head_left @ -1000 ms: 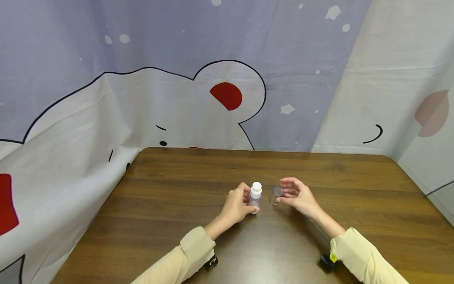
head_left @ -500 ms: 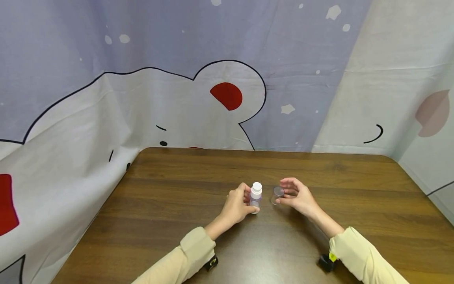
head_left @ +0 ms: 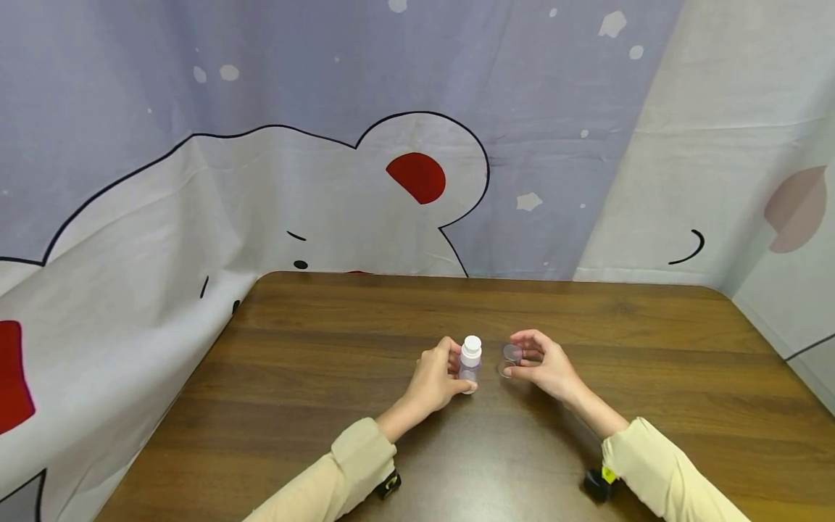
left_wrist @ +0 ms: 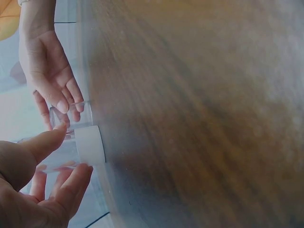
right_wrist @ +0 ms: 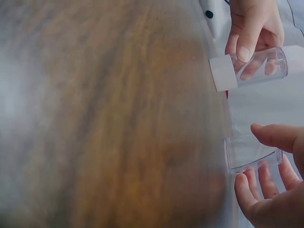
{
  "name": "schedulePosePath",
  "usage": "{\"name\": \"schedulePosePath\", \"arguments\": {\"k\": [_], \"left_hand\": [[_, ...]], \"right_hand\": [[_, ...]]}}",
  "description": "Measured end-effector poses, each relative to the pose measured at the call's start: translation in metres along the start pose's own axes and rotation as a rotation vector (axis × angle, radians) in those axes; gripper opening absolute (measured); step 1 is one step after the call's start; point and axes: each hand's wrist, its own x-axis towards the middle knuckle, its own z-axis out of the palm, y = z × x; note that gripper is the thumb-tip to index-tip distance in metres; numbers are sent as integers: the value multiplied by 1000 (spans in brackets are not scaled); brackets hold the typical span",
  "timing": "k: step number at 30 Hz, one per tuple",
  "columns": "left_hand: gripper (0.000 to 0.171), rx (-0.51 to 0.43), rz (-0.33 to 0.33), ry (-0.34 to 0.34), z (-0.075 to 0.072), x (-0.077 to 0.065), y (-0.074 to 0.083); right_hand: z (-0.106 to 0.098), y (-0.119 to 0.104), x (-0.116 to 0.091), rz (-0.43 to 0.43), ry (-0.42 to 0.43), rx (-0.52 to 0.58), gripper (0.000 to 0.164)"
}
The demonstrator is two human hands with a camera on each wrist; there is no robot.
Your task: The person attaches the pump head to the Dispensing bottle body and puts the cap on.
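Gripping the bottle [head_left: 471, 360] low on its clear body — left hand [head_left: 430, 377] is pinching with the thumb on the near side, fingers wrapping behind. Bottle is standing about upright, white top exposed. Right hand [head_left: 551, 367] is curving narrowly around a clear cup [head_left: 510, 357], thumb and fingertips on opposite sides; can't tell whether it's really pinching or just hovering close. Cup is sitting near the bottle, to its right, not touching it, both over the wooden table [head_left: 313, 362].

Handling, judging by looks: both pieces are probably weighing little, walls looking stiff and slick — likely plastic, though glass isn't being ruled out. Cup is appearing thin, so a hard squeeze would be risking cracks or a slip. Best hold: opposing sides of the cup wall, and the bottle's body, keeping its white top free.
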Motion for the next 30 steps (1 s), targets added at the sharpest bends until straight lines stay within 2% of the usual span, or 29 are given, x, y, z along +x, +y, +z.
{"name": "schedulePosePath", "arguments": {"k": [6, 13, 30], "left_hand": [[48, 5, 3, 3, 0, 0, 0], [48, 11, -3, 1, 0, 0, 1], [48, 7, -14, 0, 0, -1, 1]], "right_hand": [[1, -3, -1, 15, -3, -22, 53], [1, -4, -2, 30, -5, -116, 49], [2, -6, -2, 31, -18, -145, 46]]}}
